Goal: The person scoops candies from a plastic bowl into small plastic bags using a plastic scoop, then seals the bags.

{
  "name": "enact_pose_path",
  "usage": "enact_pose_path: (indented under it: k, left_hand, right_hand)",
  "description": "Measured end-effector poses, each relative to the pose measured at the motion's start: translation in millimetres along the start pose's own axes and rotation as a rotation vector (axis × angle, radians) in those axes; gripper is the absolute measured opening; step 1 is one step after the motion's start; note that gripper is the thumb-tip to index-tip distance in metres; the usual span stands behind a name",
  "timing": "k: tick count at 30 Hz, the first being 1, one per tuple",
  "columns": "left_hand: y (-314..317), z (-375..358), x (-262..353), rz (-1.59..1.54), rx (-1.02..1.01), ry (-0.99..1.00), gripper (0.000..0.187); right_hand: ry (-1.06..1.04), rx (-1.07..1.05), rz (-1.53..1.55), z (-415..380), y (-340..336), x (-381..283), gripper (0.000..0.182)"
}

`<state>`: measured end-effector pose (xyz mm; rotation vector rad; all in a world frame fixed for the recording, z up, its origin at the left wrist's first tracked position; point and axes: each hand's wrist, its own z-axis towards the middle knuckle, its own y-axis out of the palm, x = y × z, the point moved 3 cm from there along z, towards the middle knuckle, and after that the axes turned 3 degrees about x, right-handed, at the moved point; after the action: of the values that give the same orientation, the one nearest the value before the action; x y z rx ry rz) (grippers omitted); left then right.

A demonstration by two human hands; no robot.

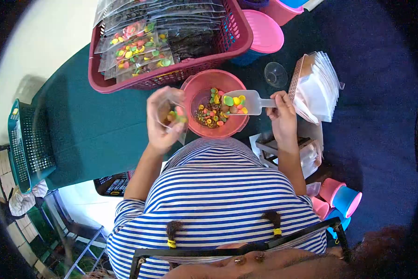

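Note:
My right hand is closed round the handle of a translucent scoop, which holds green, yellow, brown and pink candies above the right side of a pink bowl. Smaller bits and more candies lie in the bottom of the bowl. At the bowl's left, my left hand grips a clear plastic bag with some colourful candies inside. The bag and that hand are slightly blurred.
A maroon basket full of packed bags stands behind the bowl. Pink-lidded tubs, a clear cup and a holder of empty bags are at the right. A green basket is far left.

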<state>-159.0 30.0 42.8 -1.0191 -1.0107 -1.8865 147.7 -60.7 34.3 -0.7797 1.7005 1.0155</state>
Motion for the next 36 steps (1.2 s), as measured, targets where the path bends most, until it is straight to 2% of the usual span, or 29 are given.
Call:
enact_pose_path:
  k: [1,2,4,6,8,10,12,15,17,18,20,21,24,26,27,29,32,34,36]
  left_hand:
    - [0,4,7,-0.049,0.046,-0.033,0.079]
    - [-11,10,0,0.058,0.049,-0.024,0.082]
    - [-22,14,-10,-0.017,0.172,-0.217,0.082]
    - [-26,11,-2,-0.109,0.086,-0.077,0.08]
    - [-26,13,1,-0.101,0.023,-0.037,0.074]
    - [-31,20,-4,-0.256,0.067,-0.181,0.071]
    - [-26,15,2,-0.521,0.063,-0.199,0.074]
    - [-21,14,3,-0.404,0.053,-0.188,0.072]
    - [-20,16,0,-0.237,0.046,-0.112,0.069]
    - [-20,15,1,-0.22,-0.07,-0.056,0.068]
    - [-23,15,-5,-0.104,-0.057,-0.149,0.072]
    - [-21,20,-10,-0.235,0.002,-0.16,0.075]
    - [-23,12,-7,-0.141,-0.029,-0.175,0.073]
    - [-19,9,-8,-0.181,-0.06,-0.186,0.071]
    - [-19,8,-11,-0.173,-0.044,-0.23,0.071]
    - [-20,7,-17,-0.111,0.011,-0.299,0.076]
    - [-22,5,-20,-0.066,-0.013,-0.301,0.076]
    - [-24,4,-22,-0.055,-0.026,-0.303,0.075]
    - [-26,4,-24,-0.045,-0.045,-0.302,0.075]
  right_hand:
    - [-0.028,0.012,-0.022,-1,3,-3,0.021]
    - [-0.028,0.006,-0.017,-2,3,-2,0.021]
    - [-0.025,0.02,-0.039,0,0,2,0.021]
    - [-0.019,0.032,-0.013,0,2,2,0.021]
    - [-0.017,0.052,-0.063,-3,-1,3,0.021]
    - [-0.025,0.058,-0.06,-3,-3,5,0.022]
    - [-0.017,0.069,-0.066,-1,-7,9,0.02]
    - [-0.023,0.071,-0.095,-2,-5,6,0.02]
    - [-0.051,0.078,-0.117,2,-4,5,0.02]
    - [-0.053,0.099,-0.112,2,-3,5,0.021]
    - [-0.044,0.121,-0.121,-4,-10,7,0.022]
    - [-0.053,0.122,-0.139,-3,-14,11,0.022]
    - [-0.078,0.142,-0.153,3,-20,15,0.021]
    - [-0.128,0.143,-0.272,0,-20,14,0.021]
    - [-0.223,0.141,-0.427,1,-22,14,0.021]
    - [-0.218,0.156,-0.47,1,-27,18,0.02]
    - [-0.277,0.224,-0.559,-10,-22,11,0.012]
    - [-0.509,0.217,-0.799,-19,-16,-2,0.008]
    - [-0.53,0.247,-0.759,-21,-17,-8,0.006]
